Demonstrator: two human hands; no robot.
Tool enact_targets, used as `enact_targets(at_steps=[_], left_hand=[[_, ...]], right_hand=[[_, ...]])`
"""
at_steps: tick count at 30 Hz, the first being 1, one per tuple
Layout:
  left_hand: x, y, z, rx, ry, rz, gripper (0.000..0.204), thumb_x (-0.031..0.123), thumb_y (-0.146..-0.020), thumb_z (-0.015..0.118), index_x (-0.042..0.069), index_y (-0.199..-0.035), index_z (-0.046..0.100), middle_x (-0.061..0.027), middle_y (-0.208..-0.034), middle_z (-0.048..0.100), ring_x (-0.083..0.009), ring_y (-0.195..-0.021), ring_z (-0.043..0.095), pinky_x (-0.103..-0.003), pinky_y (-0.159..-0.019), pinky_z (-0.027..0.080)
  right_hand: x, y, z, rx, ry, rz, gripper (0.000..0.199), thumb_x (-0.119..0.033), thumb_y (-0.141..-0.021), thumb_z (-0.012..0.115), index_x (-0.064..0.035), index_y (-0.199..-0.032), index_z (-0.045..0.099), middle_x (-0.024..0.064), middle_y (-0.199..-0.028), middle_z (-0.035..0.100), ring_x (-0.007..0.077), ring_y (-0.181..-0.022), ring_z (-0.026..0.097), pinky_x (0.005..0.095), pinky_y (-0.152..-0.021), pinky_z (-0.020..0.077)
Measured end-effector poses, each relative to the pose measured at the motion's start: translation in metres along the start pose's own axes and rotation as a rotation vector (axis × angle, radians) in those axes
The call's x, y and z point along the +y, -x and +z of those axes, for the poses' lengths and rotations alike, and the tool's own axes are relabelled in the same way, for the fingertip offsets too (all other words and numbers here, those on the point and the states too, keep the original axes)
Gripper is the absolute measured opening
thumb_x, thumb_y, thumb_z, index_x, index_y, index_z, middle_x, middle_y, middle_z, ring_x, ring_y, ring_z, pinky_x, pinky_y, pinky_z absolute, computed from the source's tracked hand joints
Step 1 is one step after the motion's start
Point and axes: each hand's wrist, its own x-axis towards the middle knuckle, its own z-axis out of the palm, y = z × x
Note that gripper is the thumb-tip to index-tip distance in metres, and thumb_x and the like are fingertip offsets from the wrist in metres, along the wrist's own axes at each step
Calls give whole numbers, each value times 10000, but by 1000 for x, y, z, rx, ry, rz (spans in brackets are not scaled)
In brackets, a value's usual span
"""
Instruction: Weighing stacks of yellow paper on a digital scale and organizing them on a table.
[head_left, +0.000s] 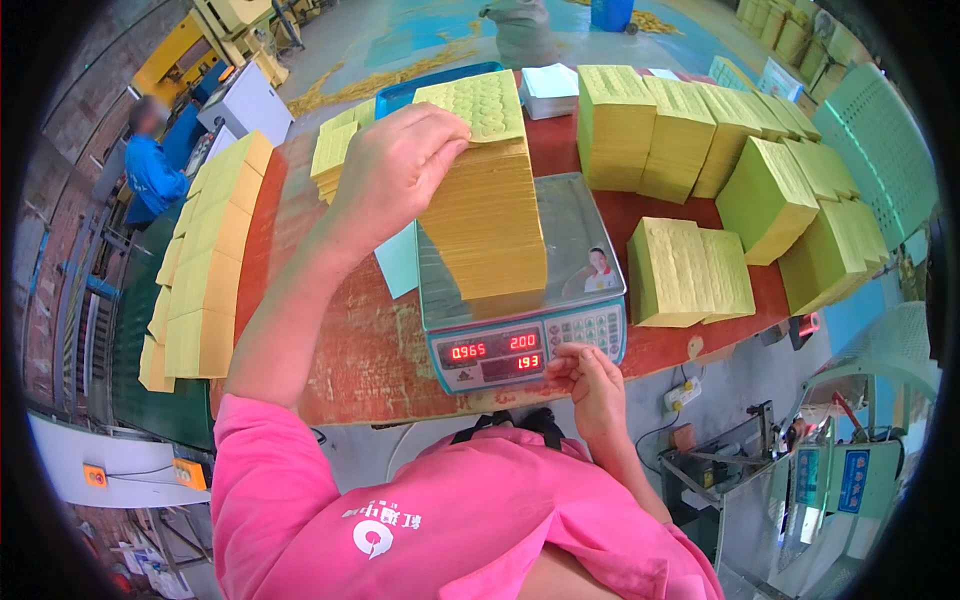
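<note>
A tall stack of yellow paper (485, 225), embossed with round marks on top, stands on the glass-topped plate of a digital scale (575, 235). My left hand (395, 170) reaches over the stack, its thumb and fingers pinched on the edge of the top sheets. How many sheets lie between them I cannot see. Beside the keypad, at the scale's front edge, is my right hand (597, 392). Its fingers are curled in and drawn together, and no object shows in them. Red digits glow on the scale's display (497, 354).
More yellow paper stacks (680, 270) crowd the right of the red table (350, 370). Others line a green surface (205, 260) at left. Behind the scale are a blue tray (440, 78) and pale blue sheets (548, 85). A person in blue (152, 170) is at far left.
</note>
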Motion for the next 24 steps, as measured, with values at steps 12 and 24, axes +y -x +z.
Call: enact_targets(at_steps=[12,24], left_hand=[[126,53,23,-54,-143,455,123,49,-859,653,13,-975,632,-143,-1109,671,-270,-1059,658,-448,-963,482],[208,8,219,-243,220,147,617,244,-809,762,16,-1329,521,-195,-1419,468,-362,-1303,472,-508,-1085,375]], right_hand=[[-116,-4,27,-560,-316,-45,589,-395,-1018,502,-20,-1454,374,124,-1352,539,230,-1187,573,377,-963,481],[-233,-46,-192,249,503,-408,527,59,-855,524,8,-1378,483,52,-1248,603,142,-1156,563,293,-1005,431]])
